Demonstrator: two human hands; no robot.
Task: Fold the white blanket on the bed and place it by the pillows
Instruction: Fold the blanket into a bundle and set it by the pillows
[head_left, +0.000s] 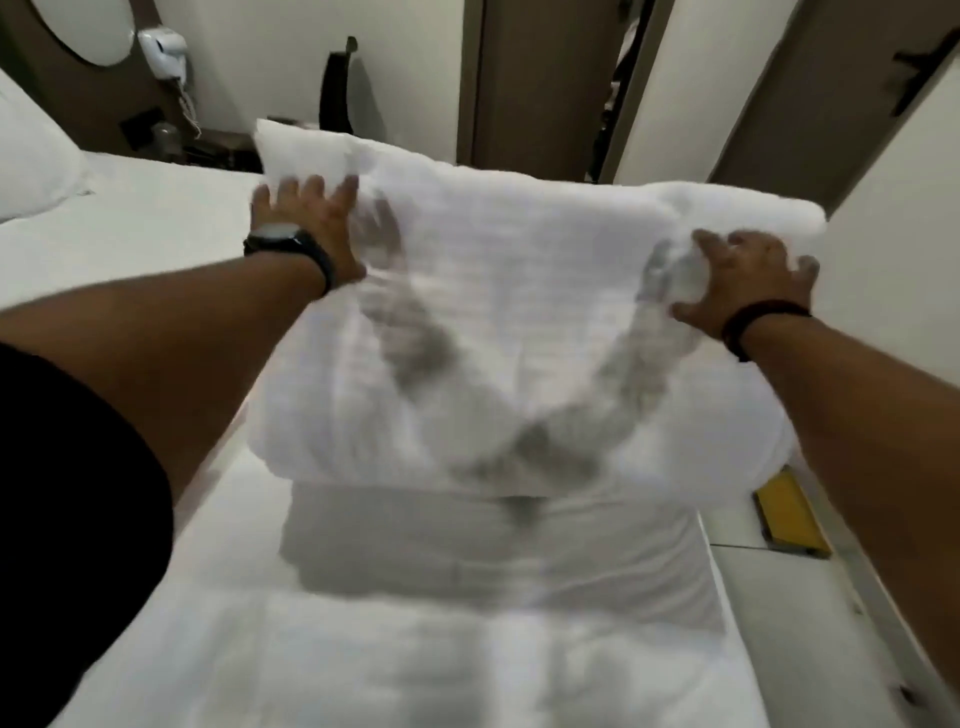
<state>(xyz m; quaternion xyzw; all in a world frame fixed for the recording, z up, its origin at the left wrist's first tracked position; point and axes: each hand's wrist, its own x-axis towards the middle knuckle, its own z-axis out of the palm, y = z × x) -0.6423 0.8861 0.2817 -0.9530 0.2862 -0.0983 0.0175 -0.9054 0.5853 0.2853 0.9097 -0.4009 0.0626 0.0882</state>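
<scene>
A thick, folded white blanket (519, 291) hangs lifted above the bed (156, 218), blurred by motion and casting a shadow on the sheet below. My left hand (306, 228), with a black watch on the wrist, grips its upper left edge. My right hand (748, 280), with a dark band on the wrist, clutches the upper right edge. A white pillow (31, 156) lies at the far left, at the head of the bed.
A dark nightstand (218, 148) with a wall phone (163, 49) above it stands behind the bed. Brown doors (524, 83) and white walls lie beyond. A yellow object (792, 519) lies on the floor to the right of the bed.
</scene>
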